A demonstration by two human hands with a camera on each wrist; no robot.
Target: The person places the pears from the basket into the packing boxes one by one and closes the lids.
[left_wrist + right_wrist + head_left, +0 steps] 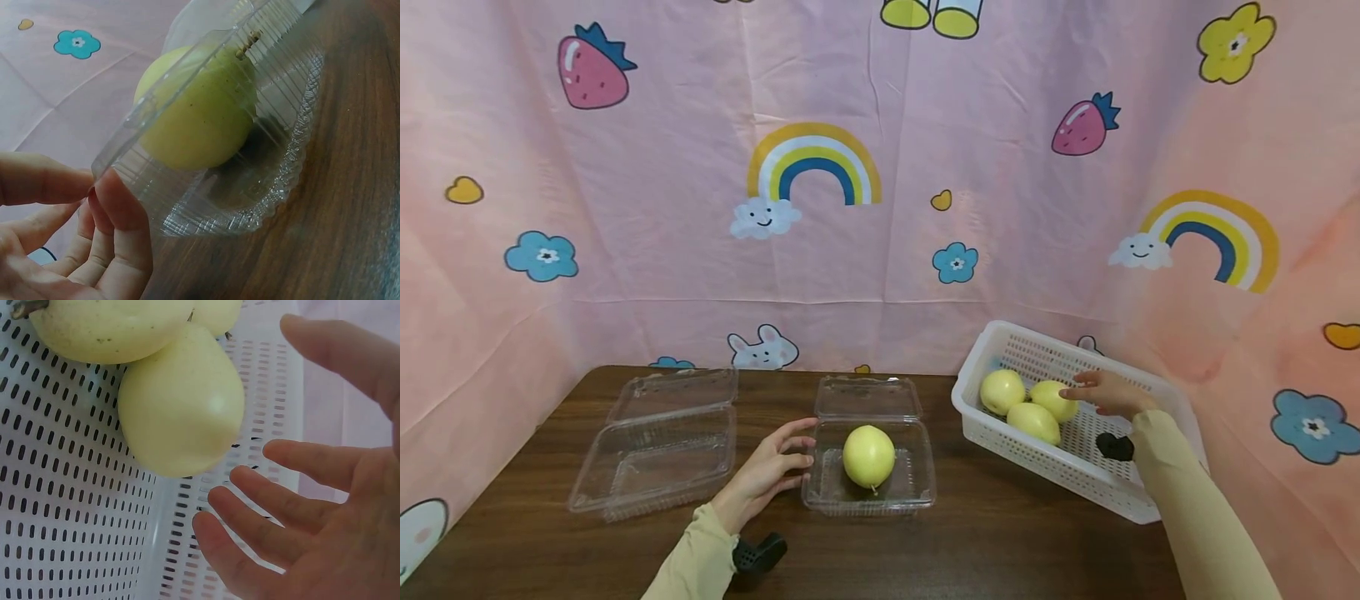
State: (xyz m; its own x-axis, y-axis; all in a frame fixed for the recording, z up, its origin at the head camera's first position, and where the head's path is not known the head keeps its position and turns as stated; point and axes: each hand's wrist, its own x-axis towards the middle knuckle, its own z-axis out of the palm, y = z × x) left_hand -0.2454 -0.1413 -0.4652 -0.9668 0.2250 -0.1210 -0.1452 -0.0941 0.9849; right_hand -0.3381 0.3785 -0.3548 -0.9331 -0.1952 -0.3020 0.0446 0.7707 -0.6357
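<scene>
In the head view, a clear plastic clamshell box (pixel 917 479) stands at mid-table with its lid raised at the back. One yellow-green pear (pixel 868 457) sits inside it. My left hand (pixel 769 468) is at the box's left side; in the left wrist view, thumb and finger pinch the rim corner of the box (pixel 275 187). Over on the right, a white perforated basket (pixel 1000 433) holds several pears (pixel 1033 422). My right hand (pixel 1108 393) is over the basket with fingers spread, close beside a pear (pixel 181 403) and holding nothing.
A second, larger clear clamshell box (pixel 662 467) stands on the left of the brown wooden table (pixel 977 533), lid up and nothing inside. A patterned pink cloth (pixel 850 267) hangs behind the table and along both sides.
</scene>
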